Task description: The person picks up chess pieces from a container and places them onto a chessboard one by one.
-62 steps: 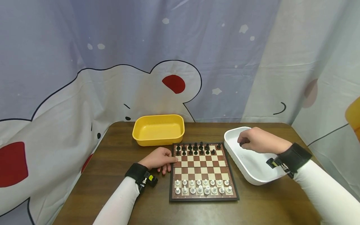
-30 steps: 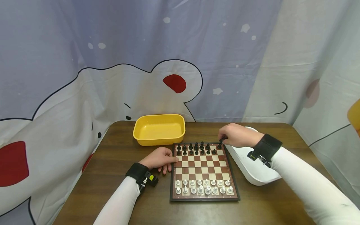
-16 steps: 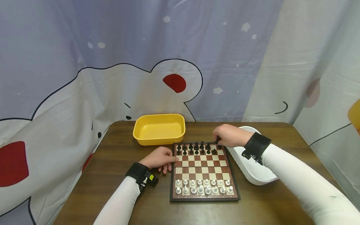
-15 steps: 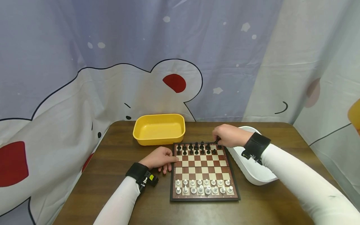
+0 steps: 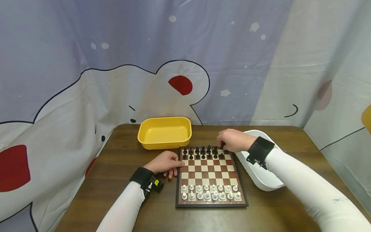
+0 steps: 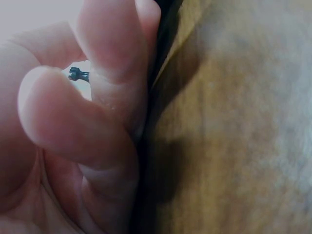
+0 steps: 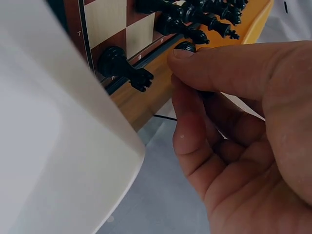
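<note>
Beside the left edge of the chessboard (image 5: 200,176) rests my left hand (image 5: 165,163), one extended finger lying on the board's border. My right hand (image 5: 236,140) is at the board's far right corner. Between thumb and fingertip it pinches a black chess piece (image 7: 185,46), mostly hidden by the fingers, so its kind is unclear. A black rook (image 7: 124,68) stands on the corner square close by. Several other black pieces (image 5: 203,150) fill the far rows, and white pieces (image 5: 207,194) stand in the two near rows.
A yellow tub (image 5: 164,146) stands behind the board to the left. To the right lies a white tub (image 5: 266,177), partly under my right forearm. All sit on a brown wooden table (image 5: 116,180) before a patterned curtain (image 5: 127,90).
My right hand came from the white tub to the far right corner of the board with a black chess piece, then shifted slightly left. My left hand stayed in place.
</note>
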Tool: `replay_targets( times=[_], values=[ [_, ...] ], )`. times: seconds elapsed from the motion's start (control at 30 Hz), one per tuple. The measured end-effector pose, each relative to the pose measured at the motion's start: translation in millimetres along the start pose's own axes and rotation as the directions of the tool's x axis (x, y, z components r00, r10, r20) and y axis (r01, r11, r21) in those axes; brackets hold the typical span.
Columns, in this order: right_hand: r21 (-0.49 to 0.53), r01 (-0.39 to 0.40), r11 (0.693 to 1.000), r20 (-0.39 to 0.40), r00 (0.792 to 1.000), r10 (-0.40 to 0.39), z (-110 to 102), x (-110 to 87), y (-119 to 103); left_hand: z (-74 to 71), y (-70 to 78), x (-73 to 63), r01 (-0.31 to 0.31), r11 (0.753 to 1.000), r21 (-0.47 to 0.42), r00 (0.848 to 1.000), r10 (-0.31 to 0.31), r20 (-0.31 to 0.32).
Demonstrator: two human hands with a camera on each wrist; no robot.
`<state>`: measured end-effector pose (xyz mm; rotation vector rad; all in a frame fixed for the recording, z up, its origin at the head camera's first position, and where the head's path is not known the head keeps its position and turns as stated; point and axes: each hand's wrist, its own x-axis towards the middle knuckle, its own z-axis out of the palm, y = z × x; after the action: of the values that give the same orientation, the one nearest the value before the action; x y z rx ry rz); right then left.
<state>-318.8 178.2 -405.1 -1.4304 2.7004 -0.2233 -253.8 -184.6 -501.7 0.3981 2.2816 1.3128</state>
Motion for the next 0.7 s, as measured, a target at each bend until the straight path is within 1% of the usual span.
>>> replay_targets(
  times=[0.17, 0.37, 0.5, 0.7],
  values=[
    [0.016, -0.005, 1.0, 0.026, 1.0, 0.005, 5, 3.3, 2, 0.2, -0.2, 0.4, 0.001, 1.0, 0.003, 1.0, -0.001, -0.001],
    [0.019, -0.005, 1.0, 0.036, 0.999, 0.004, 11, 5.5, 4, 0.7, 1.2, 0.9, -0.008, 1.0, 0.006, 1.0, 0.008, 0.0],
    [0.015, -0.004, 1.0, 0.035, 0.999, 0.003, 11, 6.2, 4, 0.7, 1.1, 0.8, -0.006, 1.0, 0.005, 1.0, 0.006, -0.001],
    [0.014, -0.019, 1.0, 0.056, 0.998, 0.018, 11, 7.2, 2, 0.7, 1.1, -0.3, -0.005, 1.0, 0.0, 1.0, 0.005, -0.001]
  ],
)
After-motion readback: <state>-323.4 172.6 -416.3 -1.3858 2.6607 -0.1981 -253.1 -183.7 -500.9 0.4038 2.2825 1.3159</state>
